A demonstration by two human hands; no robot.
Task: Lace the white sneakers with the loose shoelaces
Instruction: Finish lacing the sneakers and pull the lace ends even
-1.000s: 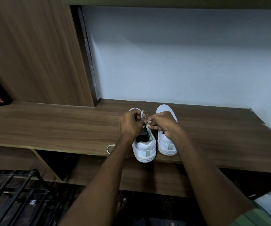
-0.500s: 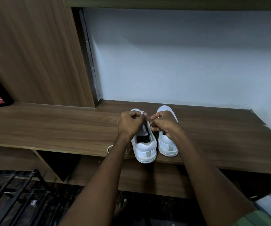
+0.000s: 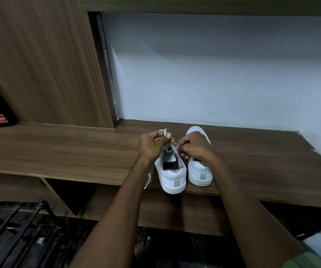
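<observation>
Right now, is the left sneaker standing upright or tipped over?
Upright: the left sneaker rests on its sole on the shelf, heel toward the camera.

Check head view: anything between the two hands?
Yes. Between the left hand and right hand runs a short stretch of white lace over the left sneaker; each hand pinches lace.
</observation>
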